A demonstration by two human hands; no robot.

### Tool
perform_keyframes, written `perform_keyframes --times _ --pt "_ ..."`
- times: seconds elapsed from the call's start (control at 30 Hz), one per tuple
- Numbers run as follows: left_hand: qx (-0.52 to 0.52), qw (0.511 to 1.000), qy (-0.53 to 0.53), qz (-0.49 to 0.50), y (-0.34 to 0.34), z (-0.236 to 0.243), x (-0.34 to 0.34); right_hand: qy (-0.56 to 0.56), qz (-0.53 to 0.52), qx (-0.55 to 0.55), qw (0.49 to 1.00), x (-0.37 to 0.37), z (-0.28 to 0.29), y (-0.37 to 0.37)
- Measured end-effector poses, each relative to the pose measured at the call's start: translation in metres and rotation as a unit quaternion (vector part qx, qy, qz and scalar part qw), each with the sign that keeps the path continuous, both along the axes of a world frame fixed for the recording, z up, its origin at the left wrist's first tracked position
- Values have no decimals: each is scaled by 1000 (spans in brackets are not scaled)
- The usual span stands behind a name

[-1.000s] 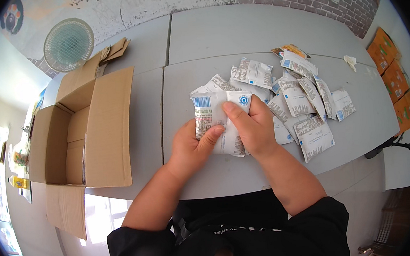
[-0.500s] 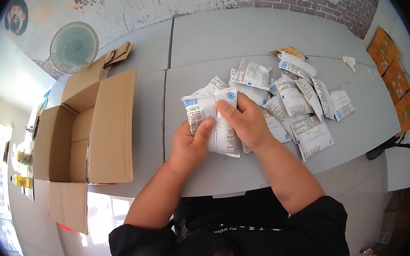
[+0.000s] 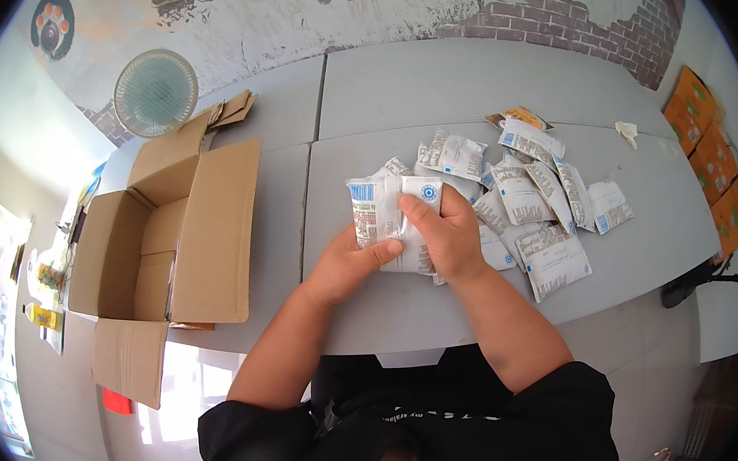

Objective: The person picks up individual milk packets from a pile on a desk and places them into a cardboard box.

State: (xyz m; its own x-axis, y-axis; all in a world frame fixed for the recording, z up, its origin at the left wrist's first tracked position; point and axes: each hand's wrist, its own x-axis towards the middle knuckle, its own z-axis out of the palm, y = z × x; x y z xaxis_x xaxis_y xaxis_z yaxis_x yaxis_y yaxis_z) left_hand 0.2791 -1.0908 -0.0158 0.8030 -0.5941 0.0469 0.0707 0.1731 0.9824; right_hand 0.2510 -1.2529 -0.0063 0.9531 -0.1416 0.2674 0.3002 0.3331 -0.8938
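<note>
Between both hands is a white printed sachet [image 3: 388,201] with a blue striped block at one corner and a round blue mark at another. My left hand [image 3: 350,263] grips its left and lower side, thumb laid across the front. My right hand [image 3: 447,237] holds the right side, with its thumb pressed on the front face. The fingers behind the sachet are hidden. Just beyond and to the right lies a loose pile of similar white sachets [image 3: 524,195], several overlapping. One of them, a sachet [image 3: 554,260], rests nearest the table's front edge.
An open cardboard box [image 3: 216,235] stands at the left, flaps spread. Behind it are folded cardboard pieces [image 3: 235,109] and a round ribbed glass-like dish [image 3: 155,93]. A crumpled white scrap [image 3: 626,132] lies on the grey table [image 3: 426,76]. Orange boxes [image 3: 713,152] are stacked at the right.
The view has shifted slightly, so the box and table sit a little lower and to the right. Both hands still hold the sachet, now tilted a bit differently, with my left thumb further across it.
</note>
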Motion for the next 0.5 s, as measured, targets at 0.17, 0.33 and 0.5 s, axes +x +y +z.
perform_keyframes --times 0.17,0.33,0.5 --pt "2 998 58 -13 2 9 -5 -9 18 -15 1000 2 -1 -2" --pt "90 995 28 12 12 9 -8 57 75 -7 996 3 7 -1" --pt "129 991 16 2 10 2 -15 95 99 -2 991 3 2 -1"
